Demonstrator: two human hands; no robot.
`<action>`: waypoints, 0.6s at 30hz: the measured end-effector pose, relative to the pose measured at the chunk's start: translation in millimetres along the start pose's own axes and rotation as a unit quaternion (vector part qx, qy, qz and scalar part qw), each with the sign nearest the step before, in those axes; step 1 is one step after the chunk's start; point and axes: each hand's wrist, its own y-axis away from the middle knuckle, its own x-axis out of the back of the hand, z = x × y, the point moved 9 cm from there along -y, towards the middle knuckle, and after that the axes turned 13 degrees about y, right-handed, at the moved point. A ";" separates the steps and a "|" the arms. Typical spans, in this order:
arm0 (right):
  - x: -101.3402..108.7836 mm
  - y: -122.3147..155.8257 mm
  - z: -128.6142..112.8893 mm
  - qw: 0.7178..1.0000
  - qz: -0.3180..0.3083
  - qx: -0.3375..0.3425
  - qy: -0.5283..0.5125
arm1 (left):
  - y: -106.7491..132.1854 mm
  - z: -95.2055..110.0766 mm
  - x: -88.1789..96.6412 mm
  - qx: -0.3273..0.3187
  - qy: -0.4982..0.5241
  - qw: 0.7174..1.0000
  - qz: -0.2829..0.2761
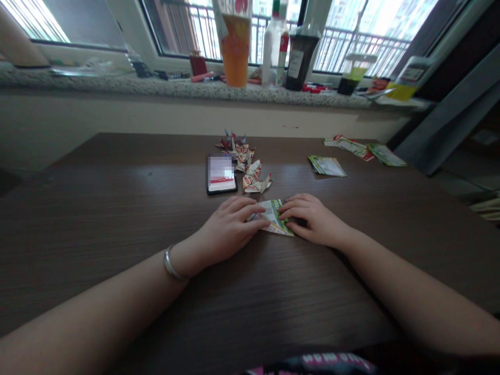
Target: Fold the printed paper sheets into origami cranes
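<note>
A small folded piece of printed green and white paper [275,217] lies flat on the dark wooden table [117,208]. My left hand [230,225] presses on its left part with fingers stretched flat; a silver bracelet is on that wrist. My right hand [308,217] presses its right part, fingers together and curved over the paper. Just beyond the paper lies a row of folded paper figures [246,161] in red, white and beige. A phone [221,174] lies to the left of them, screen up.
A stack of green paper sheets [326,165] and more printed sheets [363,148] lie at the far right of the table. The stone windowsill [156,86] carries an orange cup [235,47], bottles [273,41], a dark drink cup [300,57] and small items.
</note>
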 end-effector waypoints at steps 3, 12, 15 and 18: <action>3.8 0.5 -0.1 0.999 0.008 -0.023 0.021 | 1.5 6.7 -1.8 -0.028 -0.013 0.999 -0.015; 5.7 4.7 6.0 0.998 0.031 0.013 0.053 | -0.8 22.0 -10.5 -0.080 0.020 0.993 -0.084; 10.2 5.1 3.5 0.997 0.043 0.024 0.053 | -0.7 23.3 -10.1 -0.086 0.049 0.992 -0.081; 14.5 5.5 -0.8 0.996 0.050 0.033 0.066 | -0.8 23.2 -9.6 -0.086 0.068 0.991 -0.077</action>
